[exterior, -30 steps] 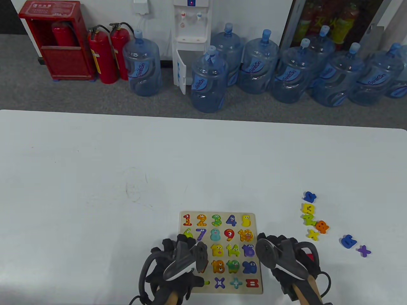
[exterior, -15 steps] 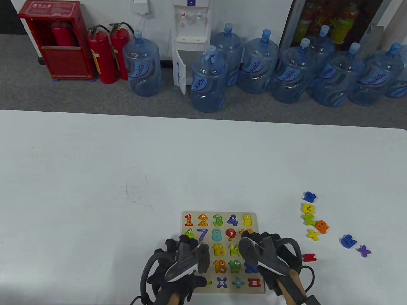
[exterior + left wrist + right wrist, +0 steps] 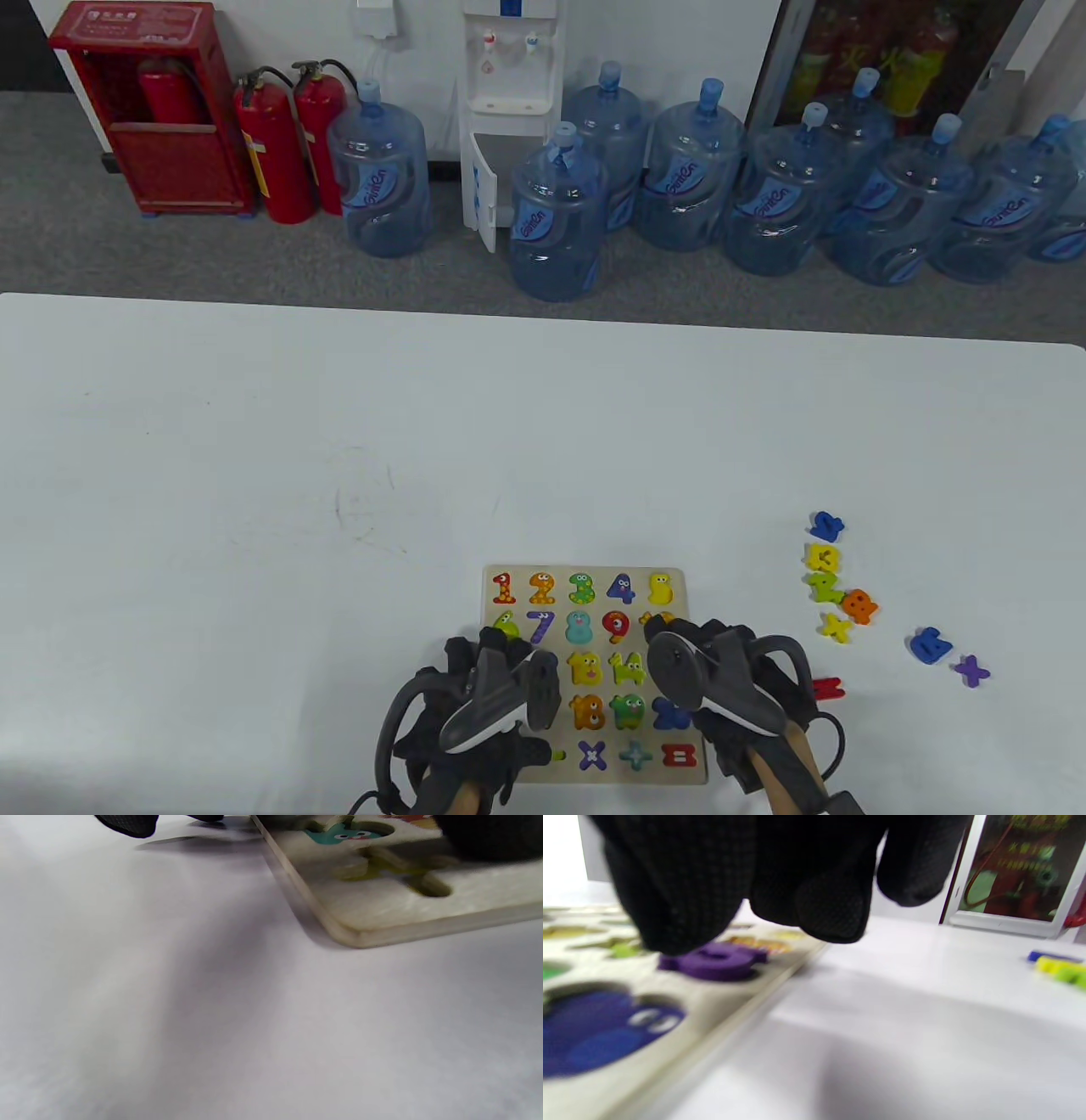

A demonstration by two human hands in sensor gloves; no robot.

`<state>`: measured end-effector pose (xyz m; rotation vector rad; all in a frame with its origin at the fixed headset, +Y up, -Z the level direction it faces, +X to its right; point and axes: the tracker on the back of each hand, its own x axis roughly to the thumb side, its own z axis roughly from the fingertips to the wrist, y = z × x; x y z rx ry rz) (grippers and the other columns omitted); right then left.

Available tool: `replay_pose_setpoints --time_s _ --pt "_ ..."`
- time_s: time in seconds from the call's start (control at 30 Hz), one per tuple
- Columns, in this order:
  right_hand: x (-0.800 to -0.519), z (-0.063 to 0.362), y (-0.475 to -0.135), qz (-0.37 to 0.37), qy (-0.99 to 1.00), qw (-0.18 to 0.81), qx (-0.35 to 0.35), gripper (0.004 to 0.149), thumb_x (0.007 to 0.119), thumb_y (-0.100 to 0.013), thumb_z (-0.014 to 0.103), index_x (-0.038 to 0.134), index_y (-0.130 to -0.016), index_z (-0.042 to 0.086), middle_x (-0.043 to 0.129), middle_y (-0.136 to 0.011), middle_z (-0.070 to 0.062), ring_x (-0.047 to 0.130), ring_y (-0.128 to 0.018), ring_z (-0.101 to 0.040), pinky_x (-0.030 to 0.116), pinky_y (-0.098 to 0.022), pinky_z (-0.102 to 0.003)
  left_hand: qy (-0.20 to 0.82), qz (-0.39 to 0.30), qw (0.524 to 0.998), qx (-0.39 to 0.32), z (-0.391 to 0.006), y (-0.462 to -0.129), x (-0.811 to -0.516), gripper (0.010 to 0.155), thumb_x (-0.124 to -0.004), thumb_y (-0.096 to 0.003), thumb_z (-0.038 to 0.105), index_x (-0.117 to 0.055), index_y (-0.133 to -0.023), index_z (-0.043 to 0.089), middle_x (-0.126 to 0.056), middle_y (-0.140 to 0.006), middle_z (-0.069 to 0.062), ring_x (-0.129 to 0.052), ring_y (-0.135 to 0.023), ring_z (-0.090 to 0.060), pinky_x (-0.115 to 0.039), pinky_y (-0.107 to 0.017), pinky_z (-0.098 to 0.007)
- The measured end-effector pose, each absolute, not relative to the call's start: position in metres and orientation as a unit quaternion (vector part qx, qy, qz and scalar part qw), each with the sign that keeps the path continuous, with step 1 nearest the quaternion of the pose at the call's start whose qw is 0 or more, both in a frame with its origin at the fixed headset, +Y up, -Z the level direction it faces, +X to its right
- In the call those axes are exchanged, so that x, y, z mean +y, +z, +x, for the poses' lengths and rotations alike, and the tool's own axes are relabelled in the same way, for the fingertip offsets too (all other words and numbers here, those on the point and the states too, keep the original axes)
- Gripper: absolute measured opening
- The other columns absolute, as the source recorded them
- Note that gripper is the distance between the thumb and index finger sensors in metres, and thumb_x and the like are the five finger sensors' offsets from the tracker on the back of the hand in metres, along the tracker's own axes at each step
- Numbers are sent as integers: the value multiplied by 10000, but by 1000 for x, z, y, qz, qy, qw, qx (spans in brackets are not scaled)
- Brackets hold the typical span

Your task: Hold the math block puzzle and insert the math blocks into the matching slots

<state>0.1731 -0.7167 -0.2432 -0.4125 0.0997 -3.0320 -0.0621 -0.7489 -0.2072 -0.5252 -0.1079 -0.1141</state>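
Observation:
The wooden number puzzle board [image 3: 594, 570] lies flat near the table's front edge, most slots filled with coloured number blocks. My left hand [image 3: 501, 654] rests on the board's left side; in the left wrist view a fingertip [image 3: 127, 823] touches the table just off the board [image 3: 382, 929]. My right hand [image 3: 679, 637] hovers over the board's right side. In the right wrist view its fingers [image 3: 683, 899] touch a purple block [image 3: 712, 961] that sits slightly proud of its slot, beside a seated blue block [image 3: 594, 1035].
Loose blocks lie on the table right of the board: a red one [image 3: 827, 688] nearest, a cluster of blue [image 3: 827, 526], yellow [image 3: 821, 557], green [image 3: 825, 586] and orange [image 3: 859, 606], then a blue one [image 3: 931, 644] and a purple cross [image 3: 972, 671]. Water jugs stand beyond the far edge.
My right hand has moved left from beside the board's right edge onto the board, covering the purple block and uncovering the red block. The left hand has stayed put.

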Motion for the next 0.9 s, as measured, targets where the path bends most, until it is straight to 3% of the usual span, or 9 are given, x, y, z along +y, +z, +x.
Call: replay_pose_setpoints --time_s 0.23,0.4,0.57,0.7,0.9 --pt "-700 230 -237 -67 -994 72 48 673 889 -215 338 754 -874 313 827 -887 29 923 -718 -191 748 -604 -439 -58 -260 962 -51 -63 -208 -749 1011 -719 -286 683 -258 -1106 312 -195 -1163 -76 -350 -1125 -458 -517 -772 -663" --pt "-716 267 -240 10 -988 151 -43 713 919 -191 335 753 -883 305 823 -897 20 920 -736 -207 746 -608 -448 -56 -263 962 -51 -63 -208 -749 1010 -718 -287 680 -254 -1105 312 -189 -1161 -64 -341 -1125 -456 -516 -774 -660" --pt "-732 293 -247 61 -987 95 -118 700 942 -192 292 763 -868 317 829 -883 28 925 -731 -198 751 -600 -442 -42 -276 960 -32 -68 -208 -749 1012 -730 -290 675 -246 -1103 314 -219 -1157 -107 -317 -1107 -485 -515 -767 -662" --pt "-738 297 -248 65 -992 80 -69 622 939 -195 271 810 -802 315 854 -798 33 945 -637 -152 764 -581 -408 -49 -269 961 -37 -69 -208 -748 1004 -726 -291 674 -261 -1103 310 -238 -1165 -66 -343 -1112 -476 -514 -770 -658" --pt "-741 291 -249 44 -996 66 -41 607 913 -190 299 828 -790 264 884 -734 -21 963 -547 -157 784 -546 -397 -49 -267 961 -42 -69 -207 -748 1000 -717 -295 675 -257 -1104 306 -230 -1167 -65 -339 -1114 -471 -506 -772 -660"
